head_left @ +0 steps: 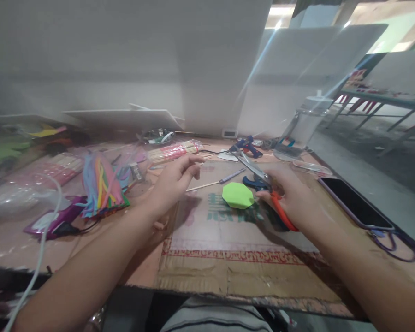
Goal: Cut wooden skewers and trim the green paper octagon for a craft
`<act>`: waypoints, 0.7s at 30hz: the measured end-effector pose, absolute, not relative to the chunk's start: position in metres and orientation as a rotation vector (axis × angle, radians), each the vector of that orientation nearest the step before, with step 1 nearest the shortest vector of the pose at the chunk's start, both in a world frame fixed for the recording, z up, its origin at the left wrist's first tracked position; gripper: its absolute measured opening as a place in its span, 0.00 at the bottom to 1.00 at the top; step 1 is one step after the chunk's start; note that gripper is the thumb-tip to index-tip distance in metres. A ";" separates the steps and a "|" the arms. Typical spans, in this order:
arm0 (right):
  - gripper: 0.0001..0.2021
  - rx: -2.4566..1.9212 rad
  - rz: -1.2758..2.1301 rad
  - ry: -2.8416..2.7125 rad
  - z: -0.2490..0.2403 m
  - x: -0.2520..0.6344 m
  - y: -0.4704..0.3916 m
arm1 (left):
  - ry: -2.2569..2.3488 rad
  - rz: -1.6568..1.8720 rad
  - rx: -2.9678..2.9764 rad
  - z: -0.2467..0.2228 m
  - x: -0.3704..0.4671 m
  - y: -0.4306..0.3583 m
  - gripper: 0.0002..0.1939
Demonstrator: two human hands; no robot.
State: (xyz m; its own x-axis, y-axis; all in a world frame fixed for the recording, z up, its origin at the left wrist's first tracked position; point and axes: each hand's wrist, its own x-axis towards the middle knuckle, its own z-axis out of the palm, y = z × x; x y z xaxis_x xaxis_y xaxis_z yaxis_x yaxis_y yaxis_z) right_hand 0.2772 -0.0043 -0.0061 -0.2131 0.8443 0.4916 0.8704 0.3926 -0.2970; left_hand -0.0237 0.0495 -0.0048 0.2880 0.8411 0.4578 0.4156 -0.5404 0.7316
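Observation:
My right hand [281, 189] is closed round a pair of scissors [251, 163] with orange handles, the blades pointing up and to the left. A dark blue curved piece [256, 183] shows just under the blades; I cannot tell whether it belongs to the scissors. Beside these fingers lies a bright green eight-sided piece [238, 195] with a dark edge below. My left hand [180, 177] hovers to the left of it, holding nothing, with fingers loosely bent and apart. Between the hands, a thin stick and a pen [232, 175] lie on the printed plastic-covered cardboard [200, 230].
At left are colourful fuzzy strips [103, 184], a purple device [57, 221] and a white cable [44, 240]. Bundled sticks [174, 151] and a blue glue gun [247, 146] lie at the back. A clear bottle [299, 129] and a phone [354, 203] are at right.

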 end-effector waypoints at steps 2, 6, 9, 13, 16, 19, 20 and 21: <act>0.19 -1.512 -0.107 -2.073 -0.001 0.281 -0.003 | 1.224 1.141 2.141 -0.010 -0.030 0.064 0.09; 0.21 -1.581 -0.201 -2.066 0.003 0.289 0.001 | 1.463 0.923 2.272 -0.026 -0.033 0.087 0.12; 0.21 -1.592 -0.220 -2.060 0.001 0.293 0.004 | 1.534 0.772 2.350 -0.036 -0.026 0.104 0.14; 0.21 -1.560 -0.229 -2.055 0.000 0.295 0.005 | 1.513 0.651 2.446 -0.039 -0.007 0.132 0.16; 0.19 -1.566 -0.201 -2.059 0.003 0.294 0.004 | 1.441 0.613 2.530 -0.038 0.010 0.151 0.19; 0.17 -1.586 -0.206 -2.068 0.006 0.294 0.004 | 1.382 0.619 2.584 -0.036 0.023 0.161 0.21; 0.17 -1.592 -0.212 -2.072 0.006 0.295 0.004 | 1.377 0.619 2.591 -0.035 0.024 0.161 0.21; 0.17 -1.594 -0.210 -2.076 0.005 0.295 0.005 | 1.381 0.609 2.592 -0.035 0.024 0.160 0.21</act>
